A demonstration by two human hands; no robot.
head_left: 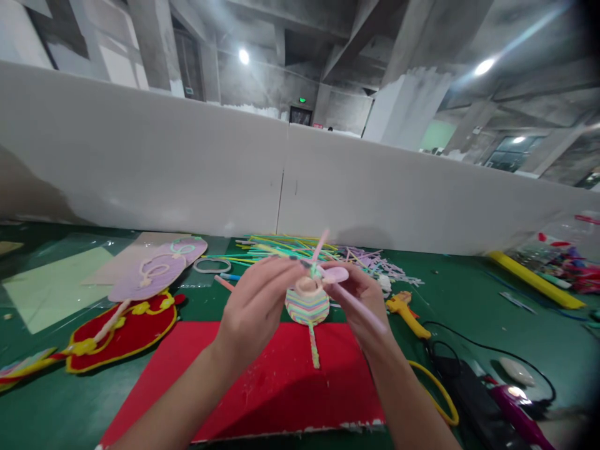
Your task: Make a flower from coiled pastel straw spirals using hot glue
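Note:
Both hands meet above a red sheet [262, 387] in the middle. My left hand [262, 300] has its fingers closed at a small craft piece of pale pink and mint pipe cleaners [315, 275]. From the other side, my right hand [360, 297] pinches the same piece, near a pale lilac loop [335, 274]; a lilac stem hangs down across that hand. A pink stem points up from the piece. Behind and below the hands lies a striped pastel round shape [307, 308] with a speckled stick on the red sheet. The fingertips are partly blurred.
Pipe cleaners [281, 247] lie along the back. At left are lilac ovals [150, 275] and a red, yellow-edged shape [122, 331]. An orange-yellow glue gun [407, 314], a black power strip [469, 394], a purple tool [520, 415] and a yellow bar [537, 280] lie at right.

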